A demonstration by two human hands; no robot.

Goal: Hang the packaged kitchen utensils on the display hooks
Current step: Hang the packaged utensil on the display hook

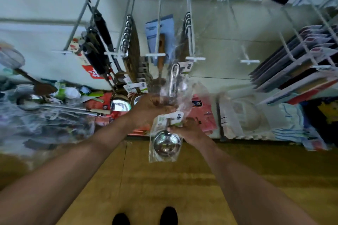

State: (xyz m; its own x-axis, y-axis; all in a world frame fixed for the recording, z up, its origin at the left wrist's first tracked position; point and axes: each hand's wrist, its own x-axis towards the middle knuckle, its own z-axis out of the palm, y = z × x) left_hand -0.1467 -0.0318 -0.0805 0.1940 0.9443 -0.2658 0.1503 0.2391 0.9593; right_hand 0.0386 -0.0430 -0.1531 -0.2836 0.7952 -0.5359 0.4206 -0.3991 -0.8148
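While the left hand and right hand both grip the bagged ladle below the hooks, they should lift it slowly and slide its top hole onto one.

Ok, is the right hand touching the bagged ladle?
Touching. The head view shows the right hand pinching the bagged ladle at its neck, just above the bowl.

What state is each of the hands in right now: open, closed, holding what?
Left hand: closed, gripping the packaged ladle around its wrapped handle.
Right hand: closed, holding the same packaged ladle just above its bowl.
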